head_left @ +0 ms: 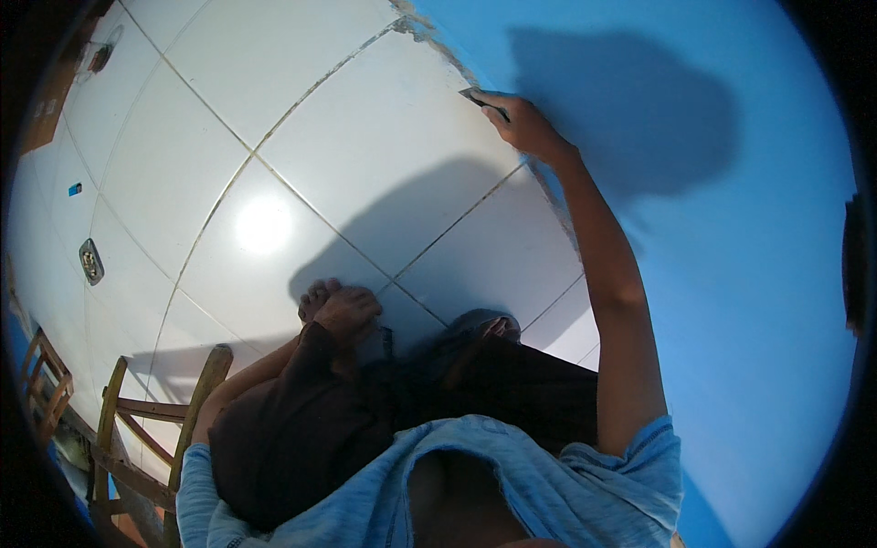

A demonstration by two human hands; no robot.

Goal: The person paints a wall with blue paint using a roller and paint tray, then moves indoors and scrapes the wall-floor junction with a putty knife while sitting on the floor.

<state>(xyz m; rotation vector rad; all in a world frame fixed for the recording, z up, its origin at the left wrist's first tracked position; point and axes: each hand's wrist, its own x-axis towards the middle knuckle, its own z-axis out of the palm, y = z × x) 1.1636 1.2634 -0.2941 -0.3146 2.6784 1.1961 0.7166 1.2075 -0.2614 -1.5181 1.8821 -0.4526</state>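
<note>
Right hand (524, 126) holding dark tool (471, 96), partly covered, exact kind unclear

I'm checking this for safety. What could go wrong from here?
If the small dark tool in the right hand slips, it might scuff the blue wall. The fingers sit near its tip, so they could graze the rough floor edge. The left arm might knock the wooden chair-like frame beside it.

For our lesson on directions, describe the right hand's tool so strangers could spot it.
Find the blue wall meeting white floor tiles. At that edge is the outstretched right hand, holding a small, thin tool; its dark colour stands out against the tiles.
</note>
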